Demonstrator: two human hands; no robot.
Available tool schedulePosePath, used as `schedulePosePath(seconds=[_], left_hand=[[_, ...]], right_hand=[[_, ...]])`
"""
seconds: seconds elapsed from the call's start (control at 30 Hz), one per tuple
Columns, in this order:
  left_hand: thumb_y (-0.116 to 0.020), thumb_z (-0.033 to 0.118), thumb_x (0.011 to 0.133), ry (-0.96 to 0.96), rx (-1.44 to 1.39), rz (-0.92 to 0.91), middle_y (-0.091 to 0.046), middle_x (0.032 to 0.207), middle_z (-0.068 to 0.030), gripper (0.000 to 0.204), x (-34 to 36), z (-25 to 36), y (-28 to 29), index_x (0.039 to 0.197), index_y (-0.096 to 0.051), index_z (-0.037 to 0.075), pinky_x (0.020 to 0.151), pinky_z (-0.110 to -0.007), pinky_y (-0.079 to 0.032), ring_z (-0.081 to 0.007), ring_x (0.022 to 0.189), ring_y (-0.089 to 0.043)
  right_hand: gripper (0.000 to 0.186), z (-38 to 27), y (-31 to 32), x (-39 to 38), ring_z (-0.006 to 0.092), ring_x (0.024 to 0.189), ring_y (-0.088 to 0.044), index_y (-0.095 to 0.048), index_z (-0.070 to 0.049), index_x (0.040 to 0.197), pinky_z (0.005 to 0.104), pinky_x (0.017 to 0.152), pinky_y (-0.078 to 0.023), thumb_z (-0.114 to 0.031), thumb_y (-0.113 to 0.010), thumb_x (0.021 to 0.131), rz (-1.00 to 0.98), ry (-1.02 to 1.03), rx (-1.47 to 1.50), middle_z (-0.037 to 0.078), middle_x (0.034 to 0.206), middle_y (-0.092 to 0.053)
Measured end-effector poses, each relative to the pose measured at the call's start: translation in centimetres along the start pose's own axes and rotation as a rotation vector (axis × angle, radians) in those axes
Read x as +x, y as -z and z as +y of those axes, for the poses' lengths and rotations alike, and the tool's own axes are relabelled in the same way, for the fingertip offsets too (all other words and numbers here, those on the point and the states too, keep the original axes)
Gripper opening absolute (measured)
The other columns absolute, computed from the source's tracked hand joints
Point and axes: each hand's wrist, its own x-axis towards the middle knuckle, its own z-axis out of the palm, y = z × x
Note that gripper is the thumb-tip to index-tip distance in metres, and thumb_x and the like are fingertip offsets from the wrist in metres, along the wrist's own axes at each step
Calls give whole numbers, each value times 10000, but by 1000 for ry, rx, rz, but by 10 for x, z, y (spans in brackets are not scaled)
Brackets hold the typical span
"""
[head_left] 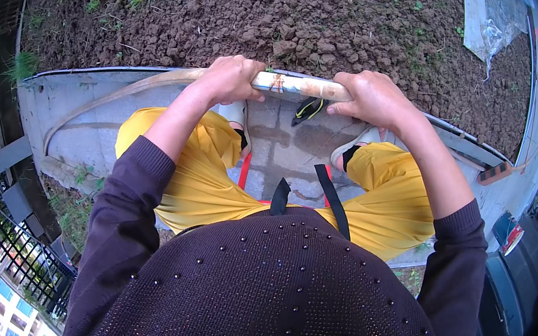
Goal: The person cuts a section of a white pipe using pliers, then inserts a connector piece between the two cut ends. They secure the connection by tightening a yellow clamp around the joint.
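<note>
Left hand (232, 78) and right hand (376, 99) grasp a pale hose (281, 83) — it curves left over grey paving (288, 153) — by the near edge of a bordered bed (466, 137) filled with clumpy soil (307, 34).

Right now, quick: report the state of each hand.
Left hand: closed, fingers wrapped around the pale pole.
Right hand: closed, gripping the same pale pole.

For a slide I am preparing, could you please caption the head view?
Left hand and right hand hold a long pale pole beside a bed of loose brown soil.
</note>
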Motion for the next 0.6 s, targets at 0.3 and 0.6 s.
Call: schedulePosePath(seconds=[0.3,0.6], left_hand=[[-697,252,730,-66,153,227,-713,777,-173,196,1,14,-7,843,-722,94,743,-459,-559,-359,775,-705],[-670,204,737,-76,169,186,-701,726,-166,154,4,24,4,824,-725,89,731,-456,-559,-351,742,-700]], right_hand=[[405,26,-17,-16,379,771,-693,-611,-81,940,493,697,-543,-449,-738,829,227,53,-134,161,769,-703],[404,22,-29,6,383,787,-694,-644,-90,962,495,719,-541,-457,-743,826,227,66,-71,170,767,-700]])
